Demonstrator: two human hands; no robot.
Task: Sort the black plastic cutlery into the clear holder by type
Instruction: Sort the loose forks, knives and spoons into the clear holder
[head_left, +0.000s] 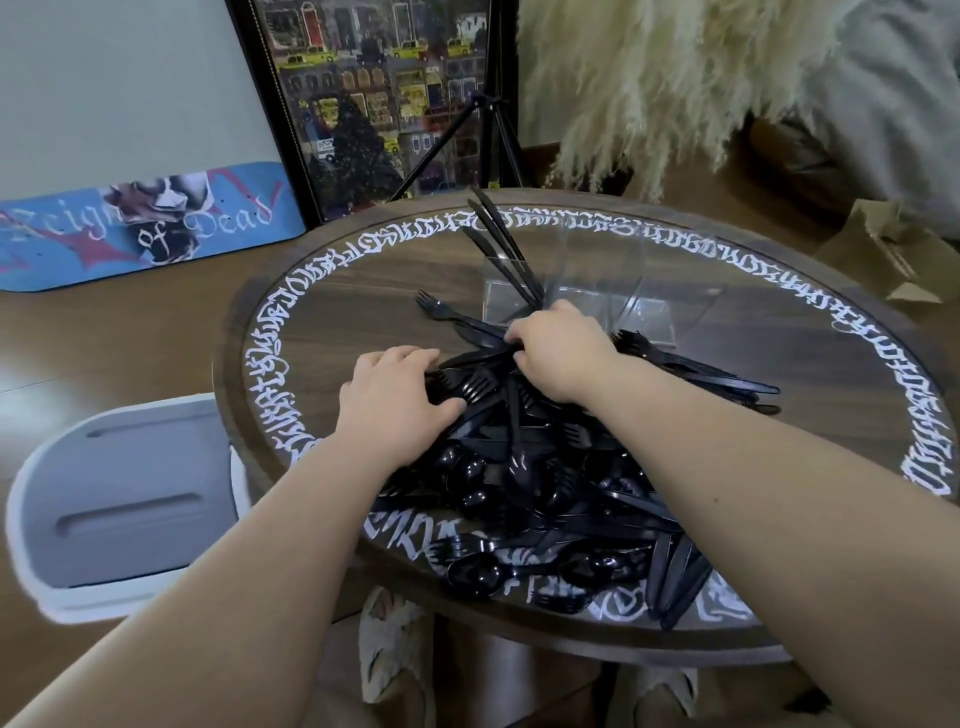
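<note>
A blue skateboard deck leaning by the wall is showing "Reign of Dead" in white gothic script; white calligraphy is running round the rim of the round tabletop, but it is not reading as words

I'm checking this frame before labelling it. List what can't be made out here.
- Right hand, head view: fingertips buried in the cutlery pile, so what they grip is hidden.
- Left hand: fingers lie on forks; any pinch is covered.
- Holder: clear walls blur into the table; compartment count unclear beyond the knives.
- Pile: black pieces overlap, uncountable.
</note>
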